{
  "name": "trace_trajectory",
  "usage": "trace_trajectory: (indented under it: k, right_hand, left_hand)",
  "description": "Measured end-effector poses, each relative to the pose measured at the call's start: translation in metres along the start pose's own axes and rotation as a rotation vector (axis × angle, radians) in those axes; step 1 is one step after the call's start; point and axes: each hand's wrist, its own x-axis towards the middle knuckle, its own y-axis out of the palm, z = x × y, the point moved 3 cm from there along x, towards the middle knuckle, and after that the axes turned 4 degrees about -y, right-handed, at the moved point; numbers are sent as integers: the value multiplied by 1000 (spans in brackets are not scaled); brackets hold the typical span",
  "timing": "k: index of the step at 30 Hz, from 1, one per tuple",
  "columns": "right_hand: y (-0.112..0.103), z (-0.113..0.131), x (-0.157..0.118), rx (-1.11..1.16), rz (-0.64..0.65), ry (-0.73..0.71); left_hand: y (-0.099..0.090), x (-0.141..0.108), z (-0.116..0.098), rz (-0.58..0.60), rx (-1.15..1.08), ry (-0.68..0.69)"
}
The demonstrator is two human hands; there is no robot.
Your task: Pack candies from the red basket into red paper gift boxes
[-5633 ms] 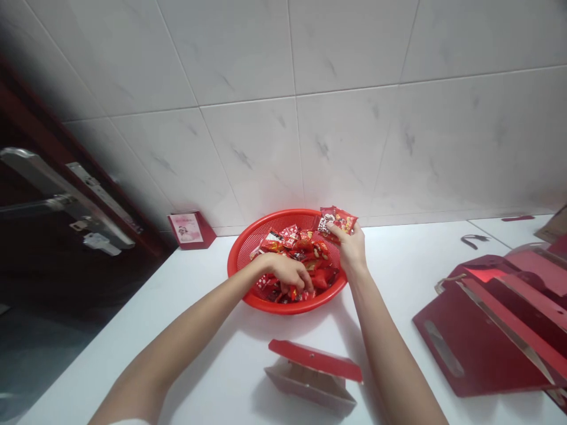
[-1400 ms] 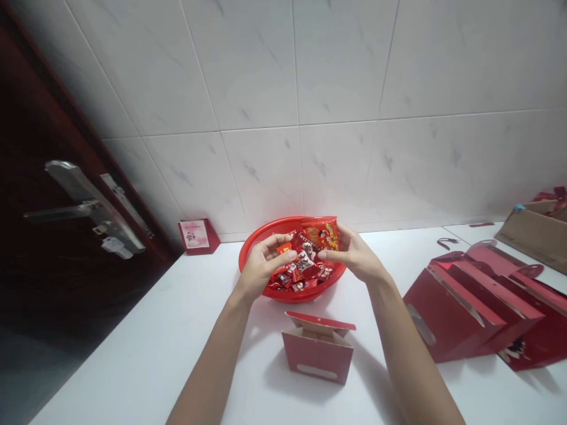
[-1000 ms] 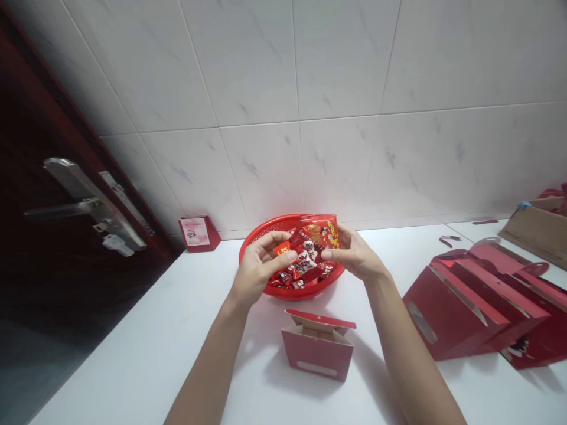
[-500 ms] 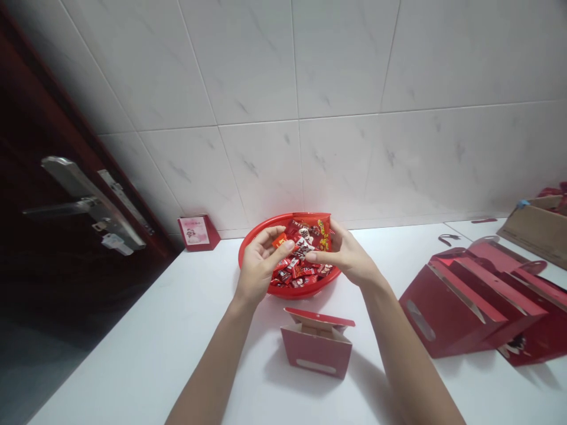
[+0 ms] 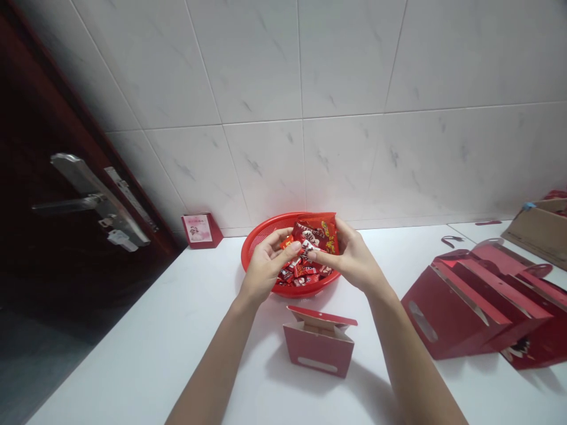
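Note:
Over a red plastic basket [image 5: 254, 236] filled with wrapped candies [image 5: 305, 273], my two hands come close together. My right hand [image 5: 349, 254] is closed on a large red candy packet [image 5: 325, 227] and pins a white-and-red wrapped candy in front of it with the thumb. Small wrapped candies, one of them orange-red, are pinched in my left hand [image 5: 268, 262], its thumb nearly touching my right thumb. Between my forearms an opened red gift box [image 5: 318, 348] stands on the white table, its top flap raised and a pale oval window in front.
Several red gift boxes [image 5: 456, 307] lean together at the right. Behind them are a dark ribbon piece [image 5: 452, 241] and a brown cardboard carton [image 5: 538, 230]. A small red box [image 5: 201, 230] stands by the tiled wall at left, near the door handle [image 5: 66, 205].
My hands have drawn slightly closer together, and the small candies in them now gather against the red packet. The whole view has shifted a little.

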Motion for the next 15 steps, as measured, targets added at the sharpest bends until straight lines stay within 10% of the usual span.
trace_trajectory:
  k: [15]
  right_hand:
    - [17,23,-19,-153,101,-48]
  left_hand:
    - [5,-10,-7,-31,-54,36]
